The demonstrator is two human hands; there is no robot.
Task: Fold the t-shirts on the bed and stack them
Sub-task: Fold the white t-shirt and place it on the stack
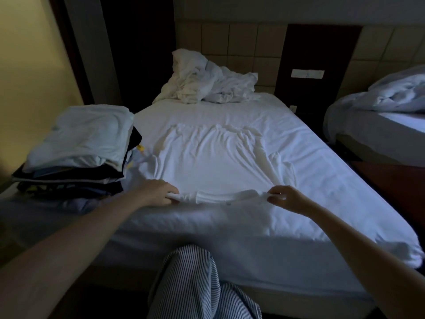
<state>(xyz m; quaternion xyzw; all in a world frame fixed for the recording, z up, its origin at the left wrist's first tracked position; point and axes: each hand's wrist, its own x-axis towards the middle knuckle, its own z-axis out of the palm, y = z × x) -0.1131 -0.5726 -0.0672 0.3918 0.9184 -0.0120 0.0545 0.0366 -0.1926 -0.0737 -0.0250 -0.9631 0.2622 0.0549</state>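
Note:
A white t-shirt (213, 157) lies spread flat on the white bed (299, 199), its collar end toward me and its hem wrinkled at the far side. My left hand (161, 192) pinches the near left shoulder of the shirt. My right hand (285, 198) pinches the near right shoulder, and the collar edge stretches between both hands. A stack of folded t-shirts (78, 155), white on top with dark ones below, sits on the bed's left side, just left of my left hand.
A crumpled white duvet (207, 81) lies at the head of the bed against the tiled headboard. A second bed (377, 125) with bedding stands at the right. My striped trouser leg (195, 284) is against the near bed edge.

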